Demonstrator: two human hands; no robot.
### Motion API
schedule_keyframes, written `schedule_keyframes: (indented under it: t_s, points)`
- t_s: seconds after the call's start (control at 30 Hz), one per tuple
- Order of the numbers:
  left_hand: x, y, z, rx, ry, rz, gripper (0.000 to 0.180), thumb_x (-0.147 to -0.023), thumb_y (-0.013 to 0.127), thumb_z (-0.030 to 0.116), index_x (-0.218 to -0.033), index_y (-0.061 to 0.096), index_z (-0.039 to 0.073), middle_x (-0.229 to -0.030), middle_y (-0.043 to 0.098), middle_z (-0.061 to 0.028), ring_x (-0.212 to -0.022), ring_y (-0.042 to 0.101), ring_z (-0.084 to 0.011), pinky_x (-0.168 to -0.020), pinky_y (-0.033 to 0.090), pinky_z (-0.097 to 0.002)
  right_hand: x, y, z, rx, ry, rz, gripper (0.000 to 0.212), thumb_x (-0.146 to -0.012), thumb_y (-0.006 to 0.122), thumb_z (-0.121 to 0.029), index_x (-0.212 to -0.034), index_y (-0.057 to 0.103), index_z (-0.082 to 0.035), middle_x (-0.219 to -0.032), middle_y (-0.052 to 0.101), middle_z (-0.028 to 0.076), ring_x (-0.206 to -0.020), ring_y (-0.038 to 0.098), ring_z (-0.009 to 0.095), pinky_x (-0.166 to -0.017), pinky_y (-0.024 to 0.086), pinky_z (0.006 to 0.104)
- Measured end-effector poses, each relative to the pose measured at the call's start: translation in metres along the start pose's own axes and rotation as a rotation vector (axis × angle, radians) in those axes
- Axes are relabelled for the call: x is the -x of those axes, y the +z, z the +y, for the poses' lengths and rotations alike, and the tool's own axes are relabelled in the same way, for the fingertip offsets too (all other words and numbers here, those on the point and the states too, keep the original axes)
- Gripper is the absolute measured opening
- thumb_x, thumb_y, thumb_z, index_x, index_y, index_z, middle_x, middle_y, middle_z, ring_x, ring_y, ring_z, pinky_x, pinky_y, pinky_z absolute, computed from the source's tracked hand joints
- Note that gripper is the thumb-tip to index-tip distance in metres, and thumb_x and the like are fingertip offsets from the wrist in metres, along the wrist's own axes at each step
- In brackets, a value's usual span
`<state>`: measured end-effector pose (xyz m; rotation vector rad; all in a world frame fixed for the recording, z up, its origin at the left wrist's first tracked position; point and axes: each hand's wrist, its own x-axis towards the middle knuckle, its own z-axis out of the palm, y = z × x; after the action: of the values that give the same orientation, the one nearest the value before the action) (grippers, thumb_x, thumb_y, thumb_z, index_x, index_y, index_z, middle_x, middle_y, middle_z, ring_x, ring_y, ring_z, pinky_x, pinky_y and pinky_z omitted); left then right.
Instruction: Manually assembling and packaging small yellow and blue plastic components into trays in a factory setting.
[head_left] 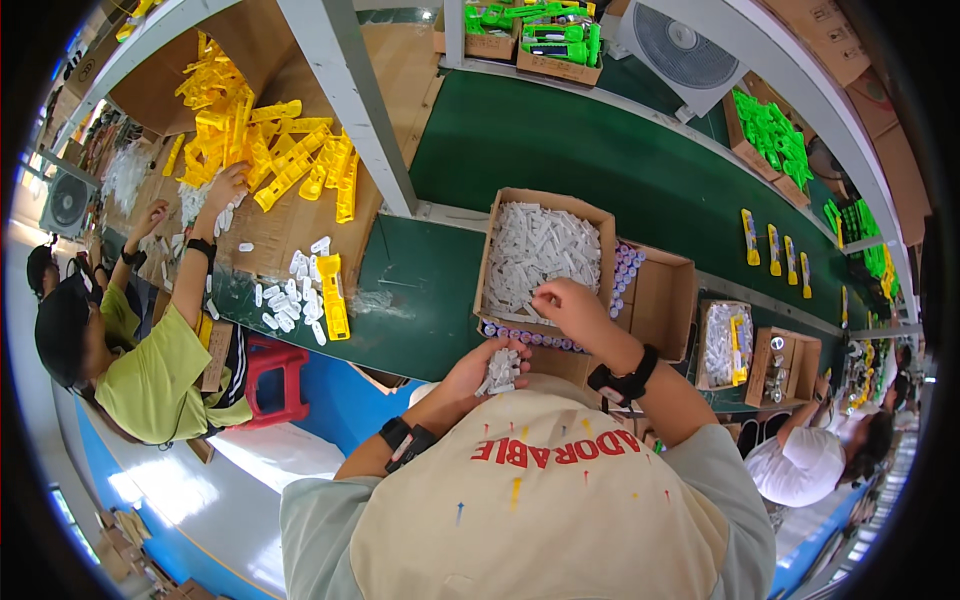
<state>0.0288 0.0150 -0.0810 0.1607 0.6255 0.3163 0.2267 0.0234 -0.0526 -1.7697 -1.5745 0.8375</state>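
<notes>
My left hand (pixel 487 368) lies palm up near my chest, cupped around a small bunch of white plastic pieces (pixel 502 370). At the near edge of an open cardboard box (pixel 492 255) filled with the same white pieces (pixel 540 255), my right hand (pixel 568 308) has its fingertips pinched together among them. Both wrists wear black bands. The box sits on a green workbench (pixel 430 290) straight in front of me.
An empty-looking cardboard box (pixel 662 295) stands right of the full one, with small round caps (pixel 626 268) between them. Smaller boxes (pixel 770 365) lie farther right. A person in a green shirt (pixel 150 375) sorts yellow parts (pixel 265 150) at left. Another person (pixel 805 460) sits at right.
</notes>
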Motion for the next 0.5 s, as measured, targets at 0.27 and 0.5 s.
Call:
schedule_keyframes:
  t_s: [0.27,0.5]
  points:
    - [0.0,0.0,-0.001,-0.006,0.009,-0.011,0.024,-0.088,0.042,0.028,-0.092,0.053,0.007,-0.09,0.058,-0.0056,-0.08,0.058,-0.0153,-0.069,0.051,-0.0328,-0.003,0.024,0.028,0.406,-0.009,-0.25,0.017,-0.068,0.065,-0.022,-0.072,0.061,-0.006,-0.072,0.058,0.011,-0.068,0.058,0.03,-0.062,0.044,0.0393]
    - [-0.001,0.0,0.0,0.024,0.021,0.023,0.024,-0.088,0.04,0.026,-0.092,0.052,0.006,-0.09,0.057,-0.0074,-0.079,0.057,-0.0176,-0.065,0.051,-0.0322,-0.001,0.004,0.004,0.213,-0.484,0.056,0.007,-0.069,0.063,-0.01,-0.074,0.059,-0.007,-0.075,0.057,0.005,-0.069,0.054,0.024,-0.064,0.04,0.0343]
